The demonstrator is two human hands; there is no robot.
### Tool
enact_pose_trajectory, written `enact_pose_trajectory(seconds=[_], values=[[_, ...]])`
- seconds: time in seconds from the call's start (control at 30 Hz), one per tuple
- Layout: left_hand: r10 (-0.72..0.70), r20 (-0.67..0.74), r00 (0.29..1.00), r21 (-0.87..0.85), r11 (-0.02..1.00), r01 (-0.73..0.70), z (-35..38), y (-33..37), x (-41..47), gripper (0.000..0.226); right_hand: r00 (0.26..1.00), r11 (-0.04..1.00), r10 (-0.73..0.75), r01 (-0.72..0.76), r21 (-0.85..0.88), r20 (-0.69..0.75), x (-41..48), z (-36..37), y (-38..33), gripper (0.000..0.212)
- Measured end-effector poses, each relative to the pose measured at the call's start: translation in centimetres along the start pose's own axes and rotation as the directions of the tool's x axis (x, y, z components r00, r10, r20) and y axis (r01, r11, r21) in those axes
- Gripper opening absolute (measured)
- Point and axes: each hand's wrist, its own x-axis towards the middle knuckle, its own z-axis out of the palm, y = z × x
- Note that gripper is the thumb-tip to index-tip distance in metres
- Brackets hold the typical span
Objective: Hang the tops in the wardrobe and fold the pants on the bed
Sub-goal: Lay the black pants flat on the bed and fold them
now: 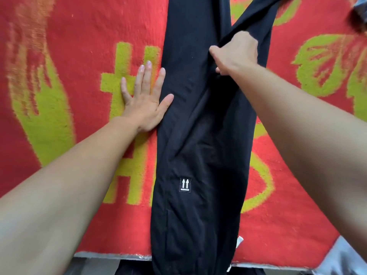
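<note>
Black pants [198, 135] lie lengthwise down the middle of the bed, on a red blanket [79, 46] with yellow-green patterns. A small black patch with two white arrows [185, 185] shows on the lower part of the pants. My left hand [146, 96] lies flat with fingers spread at the pants' left edge, thumb on the fabric. My right hand [234, 52] is closed on a fold of the pants' upper leg, which runs up and right out of view.
The blanket's near edge [111, 255] runs along the bottom, with a grey bed edge below it. A grey-white item [359, 14] shows at the top right corner. The pants' waist end hangs past the near edge.
</note>
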Motion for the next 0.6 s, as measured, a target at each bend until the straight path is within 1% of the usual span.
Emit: enact_pose_trajectory(seconds=[0.07,0.1,0.2,0.27,0.3,0.33,0.37,0.4,0.47,0.5,0.57,0.6], values=[[-0.003,-0.031,1.0,0.003,1.0,0.003,0.2,-0.2,0.1,0.07,1.0,0.998,0.013,-0.013,0.056,0.004,0.1,0.1,0.0,0.017],[0.003,-0.043,0.999,0.0,1.0,-0.003,0.4,-0.3,0.2,0.069,1.0,0.994,-0.009,0.008,0.111,0.006,0.2,0.2,0.0,0.018],[0.022,-0.08,0.997,-0.023,0.999,-0.024,0.7,-0.4,0.1,0.066,0.989,0.963,-0.148,0.147,0.227,-0.011,0.1,0.9,-0.6,0.033],[0.02,-0.1,0.995,-0.05,0.998,-0.025,0.7,-0.4,0.0,0.062,0.979,0.917,-0.201,0.203,0.343,-0.041,0.3,1.4,-1.8,0.034],[0.013,-0.111,0.994,-0.071,0.997,-0.021,0.6,-0.4,0.0,0.061,0.976,0.905,-0.212,0.214,0.368,-0.047,0.5,1.8,-2.6,0.034],[0.003,-0.121,0.993,-0.103,0.995,-0.015,0.5,-0.4,-0.1,0.059,0.972,0.901,-0.234,0.231,0.368,-0.037,0.7,2.1,-3.5,0.034],[-0.008,-0.129,0.992,-0.144,0.989,-0.011,0.4,-0.4,-0.1,0.057,0.967,0.917,-0.253,0.245,0.316,-0.018,0.9,2.7,-4.5,0.033],[-0.017,-0.138,0.99,-0.187,0.982,-0.01,0.3,-0.4,0.0,0.055,0.962,0.93,-0.271,0.257,0.263,0.018,1.0,3.3,-5.4,0.032],[-0.037,-0.158,0.987,-0.247,0.969,-0.003,0.2,-0.5,0.2,0.053,0.945,0.928,-0.31,0.275,0.25,0.109,1.1,4.9,-6.3,0.034],[-0.048,-0.168,0.985,-0.265,0.964,0.002,0.2,-0.5,0.3,0.054,0.929,0.918,-0.34,0.294,0.265,0.147,0.9,5.5,-6.5,0.034],[-0.059,-0.181,0.982,-0.286,0.958,0.004,0.2,-0.5,0.4,0.056,0.901,0.916,-0.383,0.341,0.21,0.205,0.3,5.2,-5.8,0.031],[-0.059,-0.178,0.982,-0.289,0.957,0.005,0.2,-0.5,0.5,0.057,0.884,0.909,-0.402,0.356,0.215,0.238,-0.2,4.6,-5.3,0.03]])
